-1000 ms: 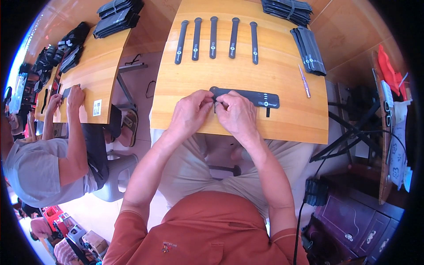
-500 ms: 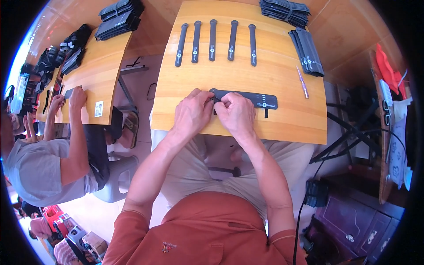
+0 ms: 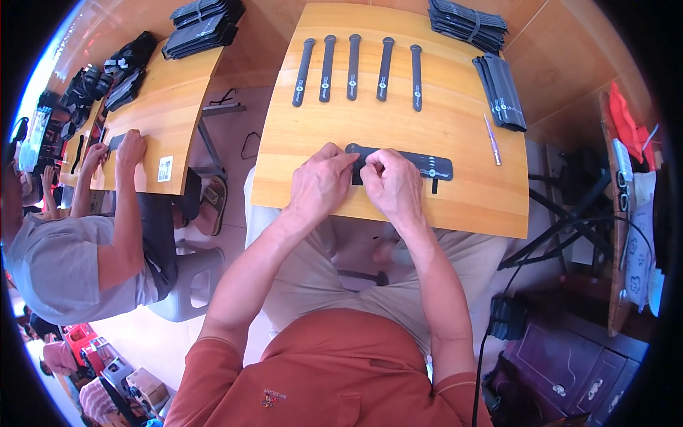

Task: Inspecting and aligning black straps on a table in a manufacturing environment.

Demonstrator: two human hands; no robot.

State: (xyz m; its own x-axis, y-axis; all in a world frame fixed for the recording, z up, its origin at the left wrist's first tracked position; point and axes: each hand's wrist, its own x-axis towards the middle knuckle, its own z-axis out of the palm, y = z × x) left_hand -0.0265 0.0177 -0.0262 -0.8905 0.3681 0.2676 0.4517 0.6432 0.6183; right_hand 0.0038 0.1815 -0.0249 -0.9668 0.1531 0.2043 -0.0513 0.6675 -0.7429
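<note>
Pinching one long flat black strap (image 3: 405, 163) near the front of the light wooden table (image 3: 398, 121), the left hand (image 3: 320, 183) and right hand (image 3: 391, 185) work on it with fingertips closed. Five finished-looking black straps (image 3: 353, 62) lie in a row behind; black stacks (image 3: 501, 92) wait.

White square label (image 3: 165, 169) on neighbouring table's near edge; black flat packages (image 3: 502, 92) far right.

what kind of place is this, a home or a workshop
Most likely a small assembly or packing workshop: five matching black straps laid in a row on the wooden table, bundled stacks of flat black pieces at its far edge, and another person working at the next table.
</note>
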